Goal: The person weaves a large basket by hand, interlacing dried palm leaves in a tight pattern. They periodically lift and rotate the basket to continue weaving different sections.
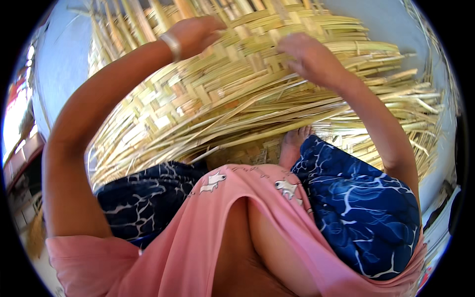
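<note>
A large mat [208, 91] of flat yellow-green reed strips, woven in a zigzag pattern, spreads across the floor before me. My left hand [193, 37], with a pale bangle [171, 47] at the wrist, is over the far part of the weave. Its fingers are drawn together and point right; whatever they may hold is hidden. To the right, my right hand [312, 58] hovers over or touches the weave, its fingers bent and smeared by motion. Loose strips [237, 116] lie across the mat's near side, between the hands and my legs.
Unwoven strip ends [126, 24] fan out at the far left, and more ends [420, 94] stick out at the right. My bare foot [293, 146] rests at the mat's near edge. Grey-blue floor [62, 74] surrounds the mat. A straw-coloured bundle [35, 232] stands at the lower left.
</note>
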A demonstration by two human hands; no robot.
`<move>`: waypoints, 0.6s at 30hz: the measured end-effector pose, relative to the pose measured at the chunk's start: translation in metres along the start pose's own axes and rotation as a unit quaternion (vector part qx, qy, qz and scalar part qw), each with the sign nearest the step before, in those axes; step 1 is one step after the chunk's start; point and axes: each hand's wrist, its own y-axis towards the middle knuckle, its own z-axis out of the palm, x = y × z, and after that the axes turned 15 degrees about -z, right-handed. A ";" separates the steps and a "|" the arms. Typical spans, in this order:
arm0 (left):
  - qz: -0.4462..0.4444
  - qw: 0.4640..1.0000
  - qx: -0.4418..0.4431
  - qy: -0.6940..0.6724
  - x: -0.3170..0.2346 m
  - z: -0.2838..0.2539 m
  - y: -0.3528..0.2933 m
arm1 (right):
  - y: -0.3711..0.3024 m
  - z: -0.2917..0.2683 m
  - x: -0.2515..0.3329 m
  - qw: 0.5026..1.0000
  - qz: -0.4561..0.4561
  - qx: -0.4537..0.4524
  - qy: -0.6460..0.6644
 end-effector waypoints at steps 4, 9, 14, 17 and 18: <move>-0.188 0.977 0.098 0.002 0.028 -0.016 -0.134 | 0.002 0.016 0.035 0.996 -0.004 0.094 -0.002; -0.275 0.948 0.146 -0.057 0.028 0.050 -0.255 | 0.007 0.030 0.039 0.995 -0.021 0.089 -0.039; -0.341 0.926 0.106 -0.120 0.016 0.092 -0.281 | 0.018 0.017 0.040 0.993 0.030 0.115 -0.025; -0.427 0.850 0.084 -0.295 0.029 0.093 -0.280 | 0.028 0.010 0.041 0.990 0.105 0.095 0.007; -0.424 0.860 0.067 -0.276 0.030 0.085 -0.276 | 0.029 0.008 0.041 0.988 0.130 0.081 0.019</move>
